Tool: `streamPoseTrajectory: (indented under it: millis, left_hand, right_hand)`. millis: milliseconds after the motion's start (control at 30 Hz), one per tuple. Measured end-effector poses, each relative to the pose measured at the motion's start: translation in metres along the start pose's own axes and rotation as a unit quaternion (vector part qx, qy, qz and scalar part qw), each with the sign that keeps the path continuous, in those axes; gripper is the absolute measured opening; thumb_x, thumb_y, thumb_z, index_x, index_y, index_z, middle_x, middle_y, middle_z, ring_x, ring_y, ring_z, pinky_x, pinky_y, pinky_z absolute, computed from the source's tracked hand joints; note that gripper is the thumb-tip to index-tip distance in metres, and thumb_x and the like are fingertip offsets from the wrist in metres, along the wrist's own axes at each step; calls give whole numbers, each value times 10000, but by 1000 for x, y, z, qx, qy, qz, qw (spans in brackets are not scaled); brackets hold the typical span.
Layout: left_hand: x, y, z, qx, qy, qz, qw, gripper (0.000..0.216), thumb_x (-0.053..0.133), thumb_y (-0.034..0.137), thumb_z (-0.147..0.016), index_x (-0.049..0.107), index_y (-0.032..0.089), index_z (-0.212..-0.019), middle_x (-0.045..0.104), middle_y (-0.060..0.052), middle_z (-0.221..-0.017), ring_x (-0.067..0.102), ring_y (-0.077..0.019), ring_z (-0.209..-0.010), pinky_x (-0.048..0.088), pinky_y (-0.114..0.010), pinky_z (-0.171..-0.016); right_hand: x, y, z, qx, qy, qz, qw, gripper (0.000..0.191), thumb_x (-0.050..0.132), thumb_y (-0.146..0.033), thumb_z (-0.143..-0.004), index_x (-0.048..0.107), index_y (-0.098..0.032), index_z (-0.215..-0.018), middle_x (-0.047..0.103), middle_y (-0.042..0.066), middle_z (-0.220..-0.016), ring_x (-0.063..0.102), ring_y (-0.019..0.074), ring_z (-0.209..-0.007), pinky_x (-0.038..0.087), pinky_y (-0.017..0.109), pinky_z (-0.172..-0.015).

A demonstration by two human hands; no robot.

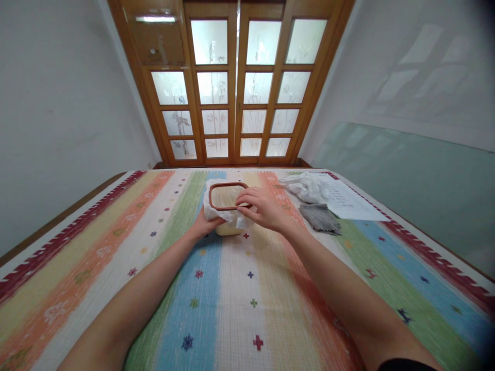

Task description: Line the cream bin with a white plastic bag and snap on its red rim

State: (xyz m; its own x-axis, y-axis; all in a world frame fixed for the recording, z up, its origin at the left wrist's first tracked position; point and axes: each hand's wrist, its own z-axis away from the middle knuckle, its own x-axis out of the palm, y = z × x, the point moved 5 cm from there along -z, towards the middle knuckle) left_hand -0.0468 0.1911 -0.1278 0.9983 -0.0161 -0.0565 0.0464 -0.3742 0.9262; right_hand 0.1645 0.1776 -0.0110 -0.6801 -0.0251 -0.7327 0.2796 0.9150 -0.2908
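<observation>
A small cream rectangular bin [228,229] stands on the striped cloth, lined with a white bag [211,208] folded over its top. A brown rectangular ring [216,189] sits on the bag at the rim. My left hand [204,225] grips the bin's near left side, fingers wrapped round it and partly hidden. My right hand [261,206] comes over the right side, with its fingers pinched on the ring's near right edge.
The striped cloth [232,288] covers a wide flat surface. At the right lie a white crumpled cloth [307,188], a grey cloth [320,217] and a printed sheet of paper [348,201]. Wooden glazed doors [235,87] stand behind; a glass pane [406,175] leans at the right wall.
</observation>
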Motion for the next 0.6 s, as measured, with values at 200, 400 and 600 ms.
streamPoseTrajectory:
  millis: [200,400,600]
  left_hand:
    - [-4,-7,0,-4,13,-10,1000,901,935,613,-554,656,148,-1272,745,-164,-1155,638,-375,-1244,445,-577,-1146]
    - [-2,-9,3,-14,1,-9,1000,933,939,584,-561,619,137,-1315,740,-174,-1145,667,-368,-1199,496,-563,-1095]
    - [0,-1,1,11,-4,-28,1000,1022,952,567,-524,569,132,-1366,714,-202,-1212,653,-379,-1230,489,-560,-1106]
  right_hand:
    - [11,3,0,18,6,36,999,135,591,-280,-1008,674,-204,-933,710,70,-924,626,239,-932,480,415,-894]
    - [-6,-1,0,76,95,-16,992,195,533,-331,-1033,658,-200,-961,697,79,-947,632,224,-906,485,378,-843]
    - [-16,4,1,112,140,-68,982,175,565,-342,-1006,669,-209,-958,708,60,-946,646,212,-898,485,364,-838]
